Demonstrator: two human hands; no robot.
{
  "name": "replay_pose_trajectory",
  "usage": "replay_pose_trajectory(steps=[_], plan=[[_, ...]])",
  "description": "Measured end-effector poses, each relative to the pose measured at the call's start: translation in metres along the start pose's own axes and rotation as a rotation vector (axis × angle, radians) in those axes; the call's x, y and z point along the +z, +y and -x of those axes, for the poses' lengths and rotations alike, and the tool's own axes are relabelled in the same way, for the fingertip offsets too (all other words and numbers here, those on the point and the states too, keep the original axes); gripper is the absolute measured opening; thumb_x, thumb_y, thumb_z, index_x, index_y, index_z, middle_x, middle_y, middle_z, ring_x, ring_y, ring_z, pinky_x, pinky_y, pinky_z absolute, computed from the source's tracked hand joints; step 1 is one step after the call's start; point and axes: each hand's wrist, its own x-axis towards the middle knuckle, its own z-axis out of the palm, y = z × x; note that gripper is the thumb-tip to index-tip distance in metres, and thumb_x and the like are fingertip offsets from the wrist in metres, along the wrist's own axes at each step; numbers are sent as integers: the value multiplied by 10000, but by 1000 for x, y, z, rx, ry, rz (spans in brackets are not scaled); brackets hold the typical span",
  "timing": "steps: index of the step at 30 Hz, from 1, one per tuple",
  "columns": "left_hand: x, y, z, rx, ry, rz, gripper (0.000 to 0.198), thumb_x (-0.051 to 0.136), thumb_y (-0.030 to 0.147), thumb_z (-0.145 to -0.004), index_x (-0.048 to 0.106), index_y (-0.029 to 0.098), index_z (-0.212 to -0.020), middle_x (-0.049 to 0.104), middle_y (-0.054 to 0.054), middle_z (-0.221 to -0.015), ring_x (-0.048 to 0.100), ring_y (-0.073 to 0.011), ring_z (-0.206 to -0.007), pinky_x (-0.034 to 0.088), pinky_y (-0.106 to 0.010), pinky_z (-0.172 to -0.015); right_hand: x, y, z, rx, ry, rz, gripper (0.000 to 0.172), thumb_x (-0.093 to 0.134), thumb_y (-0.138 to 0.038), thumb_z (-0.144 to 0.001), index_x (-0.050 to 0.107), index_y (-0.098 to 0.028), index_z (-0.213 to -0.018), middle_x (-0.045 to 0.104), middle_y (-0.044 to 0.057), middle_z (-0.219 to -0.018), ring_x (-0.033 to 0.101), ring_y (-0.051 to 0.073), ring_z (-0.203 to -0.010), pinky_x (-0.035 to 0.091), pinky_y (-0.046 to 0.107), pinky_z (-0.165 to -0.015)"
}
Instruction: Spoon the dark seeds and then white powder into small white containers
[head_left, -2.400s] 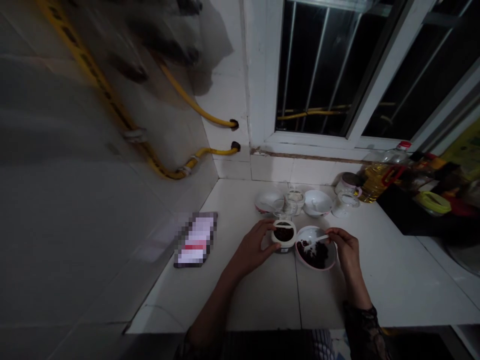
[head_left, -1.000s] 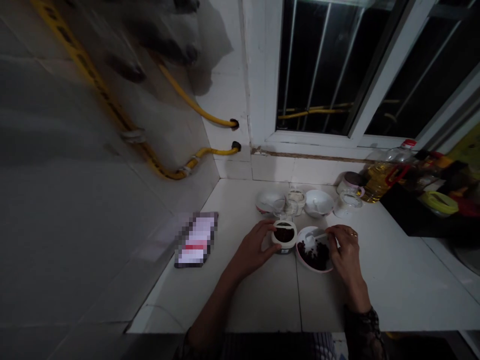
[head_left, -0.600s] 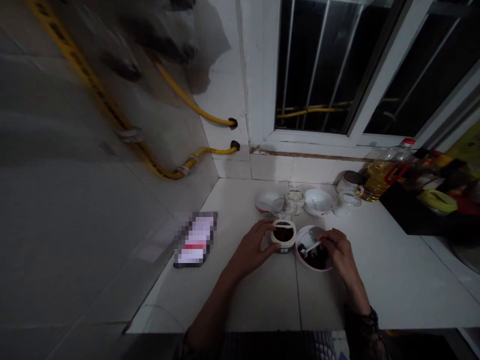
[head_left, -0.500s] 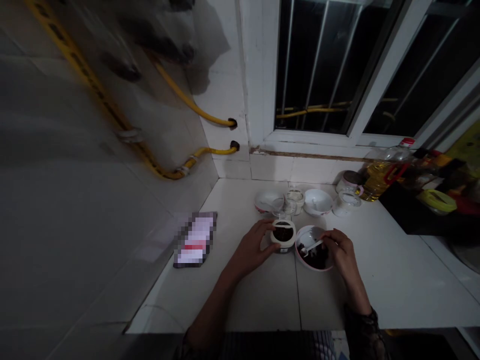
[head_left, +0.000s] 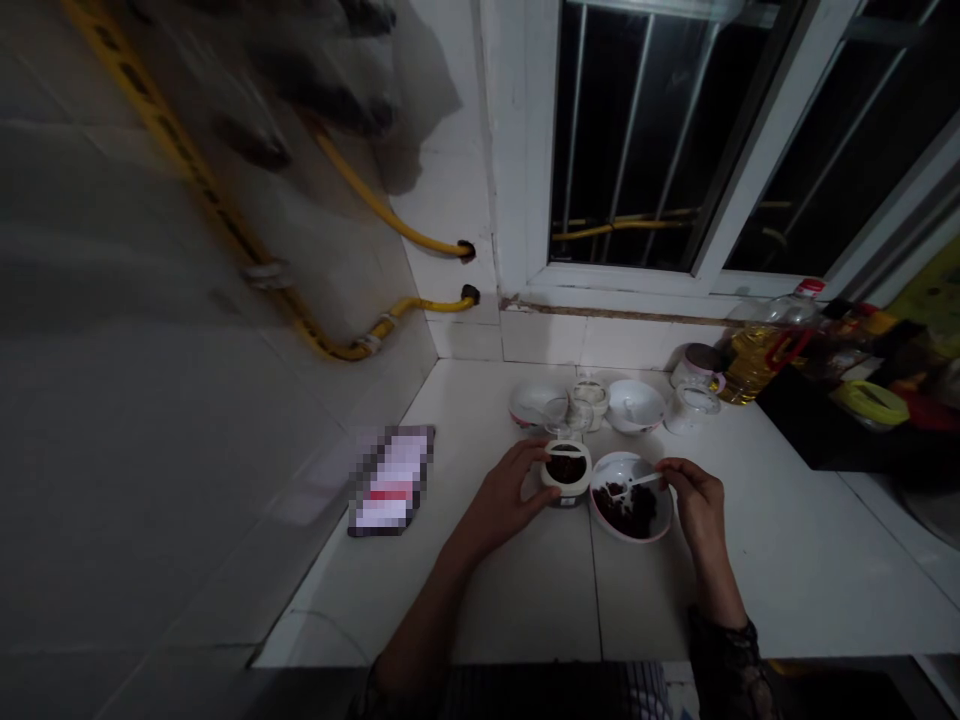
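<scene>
My left hand [head_left: 514, 488] is closed around the left side of a small white-rimmed jar [head_left: 568, 490], which stands on the counter with dark reddish-brown contents. Just right of it sits a white bowl [head_left: 658, 522] with a pink rim, holding a dark, crumbly mass. Between the thumb and fingers of my right hand [head_left: 694, 497] is the handle of a small white spoon [head_left: 643, 479]. The spoon's head is down inside the bowl, at the left part of the dark mass.
Behind stand two white bowls [head_left: 636, 405], a lidded jar [head_left: 592, 400], and another jar [head_left: 691, 408]. An oil bottle [head_left: 754, 350] and a black condiment rack [head_left: 810, 425] are at right. A blurred-out phone-like object [head_left: 391, 480] lies left. Yellow hoses [head_left: 390, 215] run along the wall.
My right hand has shifted slightly right with the spoon, uncovering more of the bowl's right side. The dark mass looks more spread out. My left hand stays on the jar.
</scene>
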Motion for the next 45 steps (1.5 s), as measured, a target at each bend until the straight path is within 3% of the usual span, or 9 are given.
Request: replay_pose_trajectory(steps=[16, 22, 25, 30, 33, 39, 45], plan=[[0, 1, -1, 27, 17, -14, 286, 673, 300, -891, 535, 243, -1135, 571, -108, -1340, 576, -263, -1248, 492, -462, -1040, 4, -1, -5, 37, 39, -79, 231, 653, -410, -561, 698, -196, -634, 605, 0, -534, 549, 188, -575, 419, 317, -635], [4, -4, -1, 27, 36, -1, 292, 685, 281, -872, 543, 236, -1123, 583, -105, -1324, 581, -259, -1234, 495, -454, -1029, 17, -10, -4, -31, 50, -128, 258, 672, -429, -615, 705, -182, -683, 593, -5, -534, 549, 184, -585, 421, 315, -637], [4, -3, -1, 15, 39, 10, 295, 688, 272, -863, 546, 238, -1119, 582, -101, -1326, 582, -258, -1231, 491, -452, -1032, 26, -15, 3, -274, 55, -29, 248, 629, -426, -765, 713, -193, -757, 635, 13, -623, 592, 201, -657, 451, 329, -671], [2, 0, -1, 23, 29, 32, 305, 691, 264, -863, 546, 238, -1130, 581, -107, -1322, 573, -262, -1248, 479, -456, -1045, 34, -19, 15, -932, -72, 228, 182, 536, -189, -908, 711, -238, -914, 735, 35, -860, 649, 235, -956, 464, 419, -906], [2, 0, -1, 19, 29, 27, 309, 694, 259, -863, 544, 237, -1132, 577, -110, -1325, 569, -264, -1253, 475, -464, -1049, 31, -19, 17, -1100, -133, 322, 243, 502, -112, -910, 687, -249, -988, 740, 20, -860, 652, 231, -964, 440, 457, -964], [2, 0, -1, 20, 30, 1, 303, 700, 255, -860, 539, 239, -1116, 578, -97, -1323, 580, -250, -1241, 491, -451, -1046, 8, -4, 4, -902, 135, 360, 160, 509, -185, -924, 660, -228, -891, 700, 52, -817, 638, 246, -882, 477, 420, -820], [1, 0, 0, 3, 18, -13, 303, 687, 279, -871, 544, 250, -1137, 576, -97, -1338, 579, -257, -1247, 497, -459, -1036, -1, 10, -5, -794, -95, 600, 189, 478, -175, -855, 654, -225, -809, 691, 44, -758, 621, 243, -826, 404, 470, -934]])
